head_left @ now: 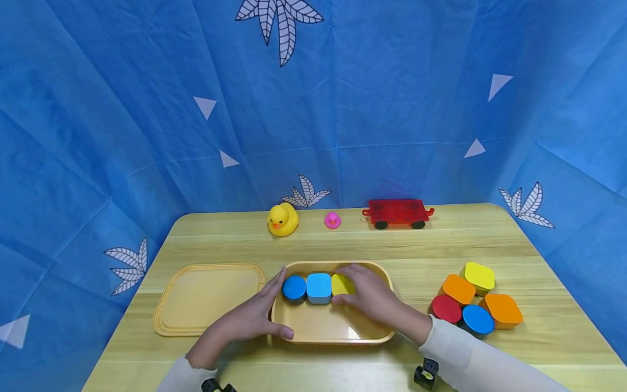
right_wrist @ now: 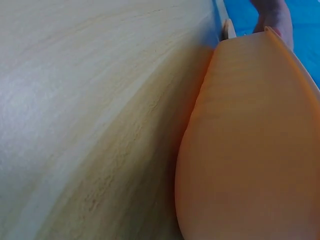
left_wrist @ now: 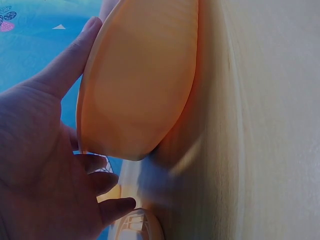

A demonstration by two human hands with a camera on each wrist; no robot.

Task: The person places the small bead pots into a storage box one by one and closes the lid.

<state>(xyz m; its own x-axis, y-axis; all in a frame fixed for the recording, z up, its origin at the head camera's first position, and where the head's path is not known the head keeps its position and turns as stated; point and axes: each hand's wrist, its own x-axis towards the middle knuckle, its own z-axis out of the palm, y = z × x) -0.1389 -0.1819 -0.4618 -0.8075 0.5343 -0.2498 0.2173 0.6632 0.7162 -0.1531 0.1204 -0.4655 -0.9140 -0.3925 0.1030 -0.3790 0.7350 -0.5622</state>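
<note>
A tan plastic box (head_left: 338,332) stands on the table, its outer wall (left_wrist: 140,80) filling much of the left wrist view. Inside it, a row holds a round blue block (head_left: 294,287), a light-blue square block (head_left: 319,288) and a yellow block (head_left: 342,285). My right hand (head_left: 369,293) reaches in over the right side and pinches the yellow block, with the thumb in front and fingers behind, partly covering it. My left hand (head_left: 252,316) holds the box's left end, thumb over the front rim and fingers toward the back corner. The right wrist view shows the box wall (right_wrist: 250,135) but not the right hand's grip.
A tan lid (head_left: 210,299) lies left of the box. To the right sit several blocks: yellow (head_left: 479,276), orange (head_left: 459,288), red (head_left: 446,308) and blue (head_left: 477,319). Along the back stand a yellow duck (head_left: 283,219), a small pink duck (head_left: 332,220) and a red wagon (head_left: 398,212).
</note>
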